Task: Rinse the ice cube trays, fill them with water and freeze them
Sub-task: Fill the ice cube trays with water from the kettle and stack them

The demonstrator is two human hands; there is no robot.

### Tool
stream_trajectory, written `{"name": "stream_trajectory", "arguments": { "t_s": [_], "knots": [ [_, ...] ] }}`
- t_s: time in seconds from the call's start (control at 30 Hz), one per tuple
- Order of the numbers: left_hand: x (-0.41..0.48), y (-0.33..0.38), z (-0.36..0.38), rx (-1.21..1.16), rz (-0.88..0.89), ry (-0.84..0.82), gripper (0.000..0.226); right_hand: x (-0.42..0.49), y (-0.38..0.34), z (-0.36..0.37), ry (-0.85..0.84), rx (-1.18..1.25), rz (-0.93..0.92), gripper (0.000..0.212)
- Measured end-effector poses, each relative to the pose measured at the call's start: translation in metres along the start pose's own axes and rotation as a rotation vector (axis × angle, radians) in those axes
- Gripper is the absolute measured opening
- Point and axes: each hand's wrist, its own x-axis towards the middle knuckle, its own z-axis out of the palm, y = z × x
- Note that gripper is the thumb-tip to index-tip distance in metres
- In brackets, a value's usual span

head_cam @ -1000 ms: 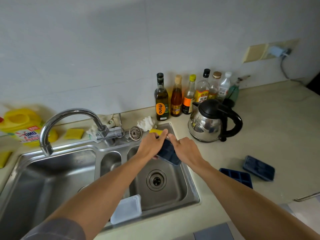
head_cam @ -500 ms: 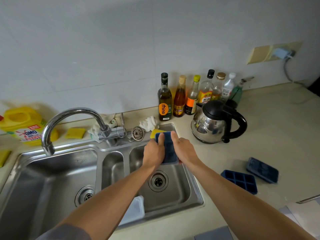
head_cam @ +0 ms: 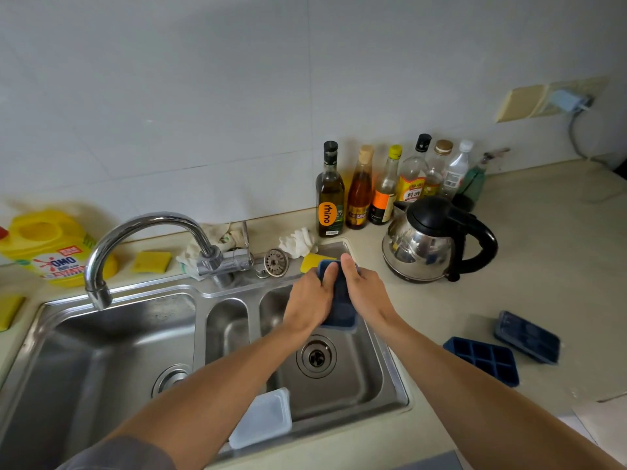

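Observation:
Both hands hold one dark blue ice cube tray (head_cam: 341, 308) over the right basin of the steel sink (head_cam: 395, 385). My left hand (head_cam: 310, 300) grips its left edge and my right hand (head_cam: 364, 291) its right edge, with the tray's bottom facing me. Its cavities are hidden. Two more blue ice cube trays lie on the counter to the right: one with open cavities up (head_cam: 483, 359), one upside down (head_cam: 527, 336) beyond it. The curved faucet (head_cam: 142, 232) points over the left basin; no water runs from it.
A white plastic lid (head_cam: 263, 418) leans at the sink's front rim. A steel kettle (head_cam: 429, 240) and several bottles (head_cam: 329, 195) stand behind the right basin. A yellow sponge (head_cam: 312, 261), a strainer (head_cam: 275, 262), a cloth and a yellow detergent jug (head_cam: 47, 245) line the back.
The tray went from tilted to held upright lengthwise between both hands. My hands have closed in on its two long edges and hold it in about the same spot over the right basin.

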Motion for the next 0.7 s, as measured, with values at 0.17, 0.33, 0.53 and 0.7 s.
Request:
{"name": "stream_trajectory", "arguments": {
  "t_s": [0.17,0.33,0.53,0.7],
  "knots": [
    [0.019,-0.016,-0.028,0.312,0.211,0.028,0.053,0.003,0.003,-0.019,-0.294,0.137,0.004,0.026],
    [0.024,-0.008,-0.033,0.386,0.302,0.113,0.06,0.003,0.004,-0.018,-0.455,0.159,-0.018,0.036],
    [0.026,0.002,-0.04,0.353,0.436,0.212,0.071,0.009,-0.002,-0.022,-0.402,0.254,-0.082,0.055],
    [0.025,0.002,-0.045,0.386,0.496,0.215,0.066,0.011,-0.004,-0.019,-0.411,0.259,-0.124,0.055]
  ]
}}
